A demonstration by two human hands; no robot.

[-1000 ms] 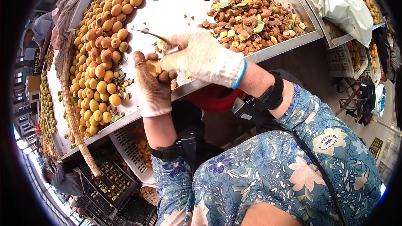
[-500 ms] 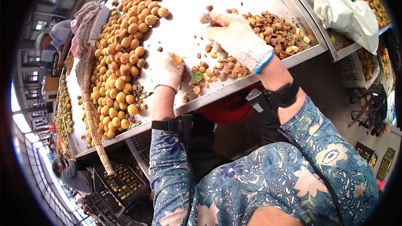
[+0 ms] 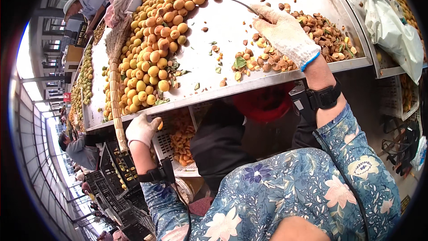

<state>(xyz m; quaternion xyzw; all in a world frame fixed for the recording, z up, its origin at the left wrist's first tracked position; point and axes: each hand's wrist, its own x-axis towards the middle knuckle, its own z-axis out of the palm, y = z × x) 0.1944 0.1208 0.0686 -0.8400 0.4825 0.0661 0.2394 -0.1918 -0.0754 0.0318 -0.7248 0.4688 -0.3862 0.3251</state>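
head view: the left hand [image 3: 141, 130], gloved, is hanging just off the front edge of the metal table [image 3: 223, 22], near the white crate [image 3: 165, 146]; an orange fruit piece [image 3: 160, 126] is showing at its bent fingertips, cannot tell whether they are pinching it or letting it go. the right hand [image 3: 284, 31], also gloved, is gripping a curved knife [image 3: 244, 5], blade pointing left, above the table beside the pits [image 3: 326, 36]. progress, judging by how things are lying: a fair share is looking done, as opened orange pieces [image 3: 180, 137] are sitting in the crate and the pits are piling toward the right end of the table, leaves lying among them. the piece at the left hand is appearing cut but not yet resting in the crate. much is remaining, it seems: a long heap of whole fruit [image 3: 156, 58] is covering the left part of the table
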